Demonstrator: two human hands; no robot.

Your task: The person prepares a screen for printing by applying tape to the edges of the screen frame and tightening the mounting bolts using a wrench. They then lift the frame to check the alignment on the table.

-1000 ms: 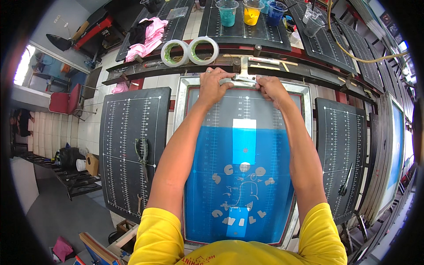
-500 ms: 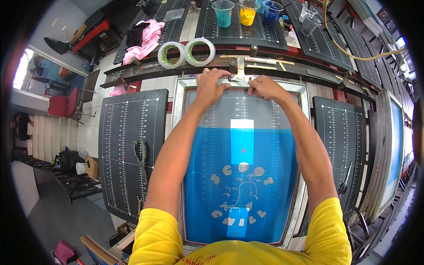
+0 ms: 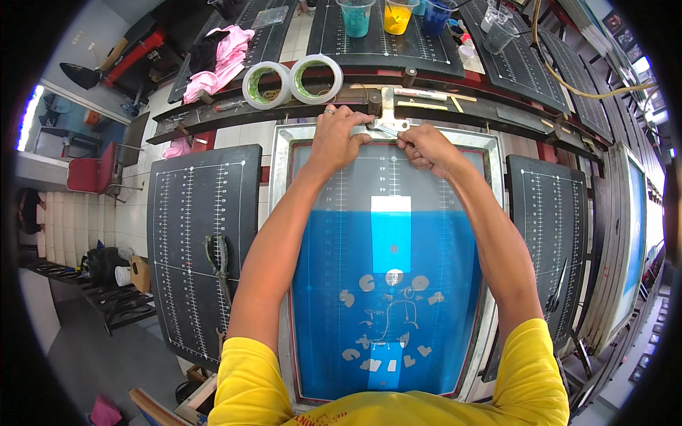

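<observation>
A silkscreen frame (image 3: 282, 160) with a metal rim and half-blue mesh (image 3: 334, 248) lies in front of me over a dark board. Its mesh carries a pale design of shapes and letters. At the far rim, a pale metal bracket (image 3: 387, 106) meets the frame. My left hand (image 3: 332, 142) grips that rim, thumb on the near side, index finger reaching to the bolt beside the bracket. In my closed right hand (image 3: 430, 148) is the handle of a slim silver wrench (image 3: 387, 130), slanting from the bolt area. Fingers partly hide its ends.
Two tape rolls (image 3: 266, 84) stand on the dark rail (image 3: 220, 112) beyond my left hand. Cups of teal (image 3: 355, 19), yellow (image 3: 398, 17) and blue ink stand farther back. Pink cloth (image 3: 227, 60) lies at far left. Dark boards (image 3: 202, 241) flank the frame, scissors (image 3: 558, 287) on the right one.
The view has shifted slightly, so the frame and boards sit a little lower. My right hand has moved slightly with the wrench; my left hand keeps its place on the rim.
</observation>
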